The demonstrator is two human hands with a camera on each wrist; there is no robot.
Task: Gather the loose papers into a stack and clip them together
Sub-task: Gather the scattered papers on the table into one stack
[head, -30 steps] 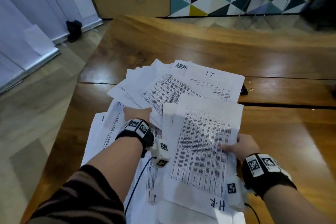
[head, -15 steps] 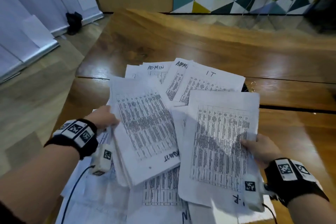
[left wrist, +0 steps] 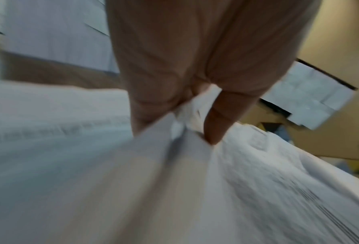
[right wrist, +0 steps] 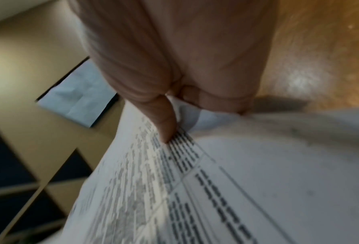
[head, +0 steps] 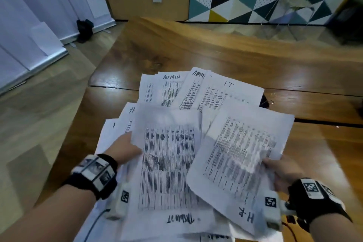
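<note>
Printed white sheets lie fanned over the near part of a wooden table (head: 176, 51). My left hand (head: 125, 148) pinches the left edge of a bundle of papers (head: 169, 165), thumb on top (left wrist: 216, 122). My right hand (head: 279, 171) pinches the right edge of a sheet marked H.R (head: 241, 155), thumb pressing on the print (right wrist: 164, 122). Both lots are lifted above the pile. Sheets marked ADMIN (head: 170, 88) and IT (head: 229, 94) lie flat beyond them. A black binder clip (head: 264, 102) peeks out at the IT sheet's right edge.
The table's left edge drops to a wooden floor (head: 39, 114). Small wire clips (head: 272, 98) lie next to the black clip. A seam (head: 314, 94) runs across the tabletop behind the papers. A patterned wall panel (head: 255, 0) stands at the back.
My left hand has drawn its bundle rightward and closer to me, square beside the H.R sheet. My right hand has tilted the H.R sheet and shifted slightly right.
</note>
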